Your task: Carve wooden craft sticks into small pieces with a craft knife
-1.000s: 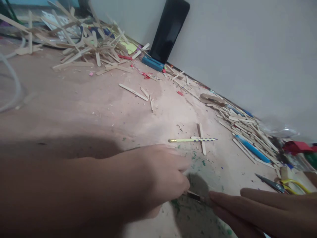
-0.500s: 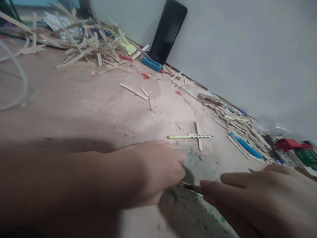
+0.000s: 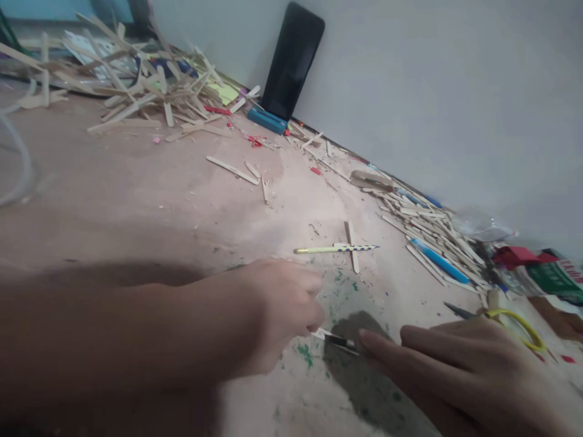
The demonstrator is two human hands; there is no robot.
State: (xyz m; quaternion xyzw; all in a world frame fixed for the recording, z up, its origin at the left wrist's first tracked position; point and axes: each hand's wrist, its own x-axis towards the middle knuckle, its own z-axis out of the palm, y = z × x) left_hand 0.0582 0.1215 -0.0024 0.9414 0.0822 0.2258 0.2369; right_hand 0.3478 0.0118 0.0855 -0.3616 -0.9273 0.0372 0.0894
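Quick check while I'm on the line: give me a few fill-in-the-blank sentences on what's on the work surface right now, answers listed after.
1. The left hand and the right hand meet at a small dark ____ strip.
2. The pencil lies across a wooden ____.
3. The scissors beyond the right hand have ____ handles.
4. The dark phone leans against the ____.

Missing words: thin; stick; yellow; wall
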